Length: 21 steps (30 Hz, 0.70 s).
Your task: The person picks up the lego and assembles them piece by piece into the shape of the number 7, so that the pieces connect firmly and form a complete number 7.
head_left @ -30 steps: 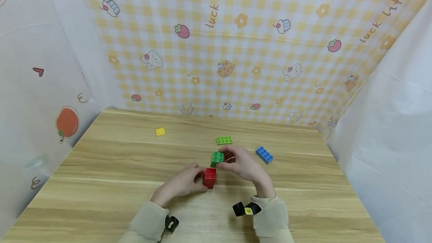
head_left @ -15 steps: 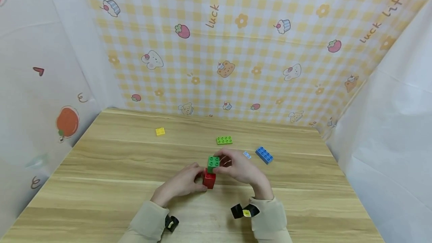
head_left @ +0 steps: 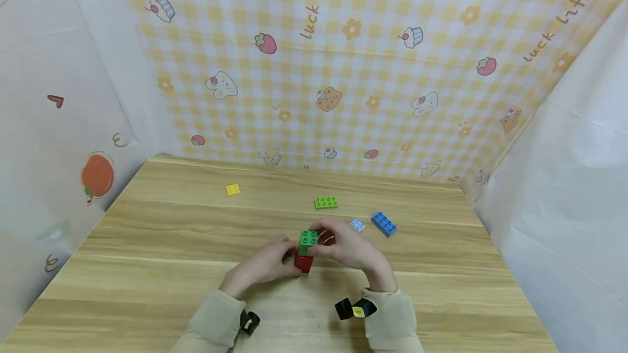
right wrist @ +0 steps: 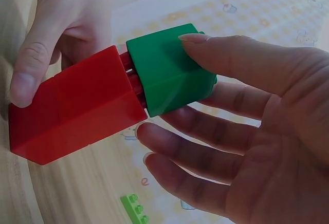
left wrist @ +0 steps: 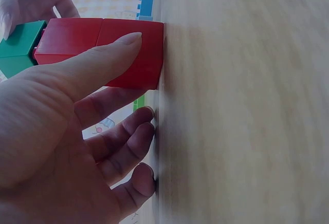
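Red block (head_left: 304, 262), upright on the counter (head_left: 147, 266), pinched at its side by the left hand (head_left: 265, 267); green block (head_left: 308, 241), held from above by the right hand (head_left: 349, 248), sat on it with a gap showing. Seating well likely required square alignment over the red block and straight downward pressure while the left hand steadied. Beyond the red block lay a pale blue piece (head_left: 357, 225), blue brick (head_left: 384, 224), lime plate (head_left: 326, 202) and yellow piece (head_left: 233, 189).

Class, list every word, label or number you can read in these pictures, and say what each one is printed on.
"Luck Life": printed on the yellow checked backdrop, top centre.
"Luck Life": again on that backdrop, upper right.
Yellow tag on the right wrist mount: too small to read.
Red block, green block: no text visible.
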{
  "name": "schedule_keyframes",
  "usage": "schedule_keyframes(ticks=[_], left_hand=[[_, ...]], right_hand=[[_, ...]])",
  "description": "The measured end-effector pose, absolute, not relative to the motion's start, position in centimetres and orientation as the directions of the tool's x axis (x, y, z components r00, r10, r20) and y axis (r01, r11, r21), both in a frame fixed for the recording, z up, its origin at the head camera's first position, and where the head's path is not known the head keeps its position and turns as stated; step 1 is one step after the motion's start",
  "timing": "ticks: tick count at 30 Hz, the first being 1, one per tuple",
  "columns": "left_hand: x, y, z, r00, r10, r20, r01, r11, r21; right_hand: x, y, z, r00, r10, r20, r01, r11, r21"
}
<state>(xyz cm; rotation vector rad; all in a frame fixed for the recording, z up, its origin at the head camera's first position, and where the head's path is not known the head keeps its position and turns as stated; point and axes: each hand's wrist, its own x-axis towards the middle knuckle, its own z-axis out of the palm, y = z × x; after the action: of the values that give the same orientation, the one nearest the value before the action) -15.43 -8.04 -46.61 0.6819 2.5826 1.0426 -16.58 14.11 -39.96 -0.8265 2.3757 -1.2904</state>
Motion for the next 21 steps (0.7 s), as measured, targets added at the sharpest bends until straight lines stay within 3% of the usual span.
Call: schedule_keyframes(ticks=[21], left_hand=[[-15.54,-8.21,-46.53,-0.842,0.538,-0.042,0.353,0.607,0.712]], right_hand=[[-16.81,13.97,-40.38,-0.774,-0.632,0.017,-0.353,0.410,-0.841]])
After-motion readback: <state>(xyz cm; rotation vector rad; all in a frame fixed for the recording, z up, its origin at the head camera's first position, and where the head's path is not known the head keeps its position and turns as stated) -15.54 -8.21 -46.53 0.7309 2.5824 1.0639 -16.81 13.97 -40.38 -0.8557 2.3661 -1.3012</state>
